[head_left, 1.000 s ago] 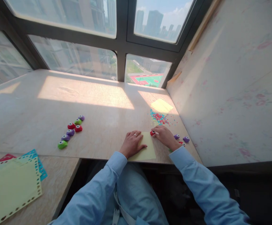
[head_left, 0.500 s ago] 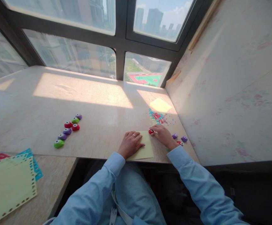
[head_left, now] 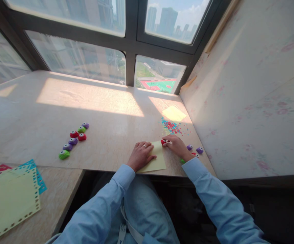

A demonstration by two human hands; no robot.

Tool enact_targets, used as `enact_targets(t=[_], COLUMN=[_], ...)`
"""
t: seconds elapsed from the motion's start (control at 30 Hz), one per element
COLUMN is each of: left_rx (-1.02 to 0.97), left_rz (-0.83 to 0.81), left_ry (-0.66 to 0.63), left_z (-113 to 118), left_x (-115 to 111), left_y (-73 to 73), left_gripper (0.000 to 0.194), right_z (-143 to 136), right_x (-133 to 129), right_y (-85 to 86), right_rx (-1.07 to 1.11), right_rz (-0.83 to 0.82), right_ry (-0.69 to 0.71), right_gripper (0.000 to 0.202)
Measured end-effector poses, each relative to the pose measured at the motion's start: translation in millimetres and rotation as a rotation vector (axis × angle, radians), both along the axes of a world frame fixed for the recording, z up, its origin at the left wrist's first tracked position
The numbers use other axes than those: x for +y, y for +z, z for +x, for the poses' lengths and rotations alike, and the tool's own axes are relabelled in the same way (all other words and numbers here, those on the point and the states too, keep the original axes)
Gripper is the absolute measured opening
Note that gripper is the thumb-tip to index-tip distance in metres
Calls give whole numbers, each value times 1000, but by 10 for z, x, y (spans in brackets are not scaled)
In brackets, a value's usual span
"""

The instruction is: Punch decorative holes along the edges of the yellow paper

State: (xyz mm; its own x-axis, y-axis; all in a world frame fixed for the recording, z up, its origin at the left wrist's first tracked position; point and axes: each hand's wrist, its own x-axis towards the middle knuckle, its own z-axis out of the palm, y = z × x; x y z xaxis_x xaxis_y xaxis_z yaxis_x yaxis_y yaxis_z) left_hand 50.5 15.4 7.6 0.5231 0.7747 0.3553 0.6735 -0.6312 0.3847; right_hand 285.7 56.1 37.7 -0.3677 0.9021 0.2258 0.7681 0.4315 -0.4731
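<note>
My left hand (head_left: 141,156), a ring on one finger, lies flat over a pale yellow sheet of paper (head_left: 159,161) and presses it to the counter. Its fingers are stretched out and the thumb is apart. At the sheet's far right corner, my right hand (head_left: 176,145) grips a small red craft punch (head_left: 163,142) between thumb and fingers. The punch sits at the paper's corner; whether the paper is inside its slot I cannot tell. Beside my right wrist are purple punches (head_left: 199,150), a partly hidden red punch (head_left: 195,155) and a green one (head_left: 183,161).
Red, blue and yellow paper bits (head_left: 172,127) lie scattered beyond my right hand, near a sunlit yellow paper (head_left: 174,113). Several more punches (head_left: 72,141) stand at the left. Punched sheets (head_left: 9,200) are stacked on the lower left surface. A papered wall (head_left: 250,101) bounds the right.
The view has shifted slightly. My right hand and the red punch have turned a little at the paper's corner; my left hand stays on the sheet.
</note>
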Motion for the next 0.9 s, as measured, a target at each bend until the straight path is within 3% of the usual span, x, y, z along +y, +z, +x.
enact_targets(t=[0.6,0.9], left_rx=[31,20], left_rz=[-16,-27], left_ry=[-3,-20], left_z=[-3,-16], left_x=[-12,-16], left_y=[21,19], left_gripper=[46,47], right_z=[-8,-136], right_x=[72,-1], right_y=[1,5], right_rx=[-64,-85], right_rz=[-60,-4], right_ry=[80,6], right_gripper=[33,29])
